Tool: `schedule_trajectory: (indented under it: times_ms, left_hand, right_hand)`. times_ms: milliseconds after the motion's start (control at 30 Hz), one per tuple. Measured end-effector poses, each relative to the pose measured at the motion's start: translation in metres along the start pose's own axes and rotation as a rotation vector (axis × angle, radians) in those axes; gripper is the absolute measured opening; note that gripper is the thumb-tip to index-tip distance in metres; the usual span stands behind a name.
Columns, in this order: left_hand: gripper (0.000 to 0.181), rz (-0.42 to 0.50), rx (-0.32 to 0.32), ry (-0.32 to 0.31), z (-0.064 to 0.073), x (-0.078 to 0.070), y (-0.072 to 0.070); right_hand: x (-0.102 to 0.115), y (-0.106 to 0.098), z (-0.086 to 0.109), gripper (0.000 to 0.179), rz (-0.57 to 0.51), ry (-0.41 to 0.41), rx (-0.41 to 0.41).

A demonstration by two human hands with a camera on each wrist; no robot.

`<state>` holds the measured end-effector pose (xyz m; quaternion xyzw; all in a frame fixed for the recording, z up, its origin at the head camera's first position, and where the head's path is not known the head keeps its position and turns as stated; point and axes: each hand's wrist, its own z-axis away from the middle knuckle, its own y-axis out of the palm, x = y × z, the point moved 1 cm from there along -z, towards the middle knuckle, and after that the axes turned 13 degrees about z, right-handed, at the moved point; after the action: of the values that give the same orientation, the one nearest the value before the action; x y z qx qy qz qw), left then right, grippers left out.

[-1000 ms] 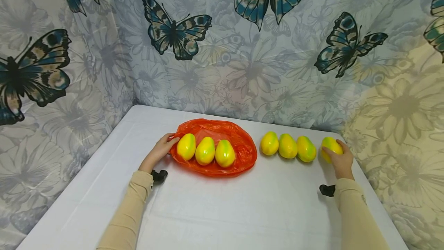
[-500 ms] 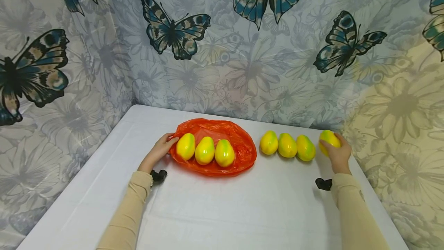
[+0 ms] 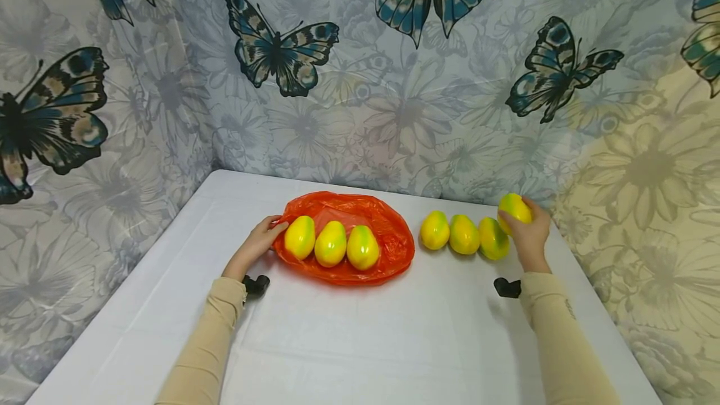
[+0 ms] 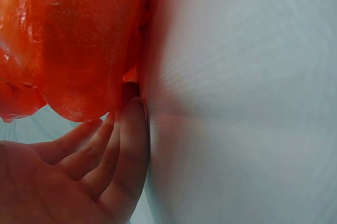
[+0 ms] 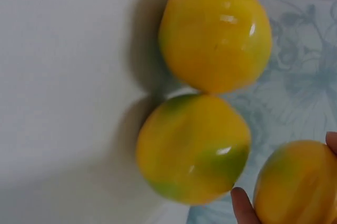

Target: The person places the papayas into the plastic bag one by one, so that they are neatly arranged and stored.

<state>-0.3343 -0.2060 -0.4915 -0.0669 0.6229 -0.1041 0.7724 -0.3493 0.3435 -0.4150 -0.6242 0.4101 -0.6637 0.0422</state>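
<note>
In the head view my right hand [image 3: 533,230] grips a glossy yellow-green mango [image 3: 513,210], raised just behind the right end of a row of three mangoes [image 3: 464,234]. The right wrist view has that held mango [image 5: 297,184] at lower right, with a fingertip beside it. A red plastic bag [image 3: 396,242], spread wide with its rim rolled, bears three more mangoes [image 3: 330,244] side by side. At its left edge rests my left hand [image 3: 260,242]. Nearly straight fingers [image 4: 131,150] touch the bag's side in the left wrist view, their tips partly hidden.
A white-covered table [image 3: 371,342] lies beneath everything. Behind it and along the left hangs a floral cloth backdrop with butterflies [image 3: 278,52]. A dark wrist camera [image 3: 507,287] juts from the right wrist, another dark camera [image 3: 257,286] from the left.
My right hand has lifted the mango and carried it left, from apart at the far right to just behind the row's end. The left hand stays at the bag's edge.
</note>
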Motion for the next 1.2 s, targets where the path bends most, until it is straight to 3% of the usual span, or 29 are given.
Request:
schedule_trajectory:
  times_ms: [500, 900, 1200]
  left_hand:
    - [0.068, -0.026, 0.007, -0.003, 0.002, -0.002, -0.003]
    - [0.066, -0.025, 0.005, 0.001, 0.003, -0.003, -0.001]
    - [0.067, -0.012, 0.005, -0.001, 0.002, -0.003, 0.000]
  right_hand:
    - [0.053, 0.030, 0.030, 0.068, -0.016, -0.186, 0.048]
    - [0.082, 0.062, 0.065, 0.070, -0.054, -0.207, 0.166]
    - [0.091, 0.082, 0.086, 0.067, -0.069, -0.252, 0.225]
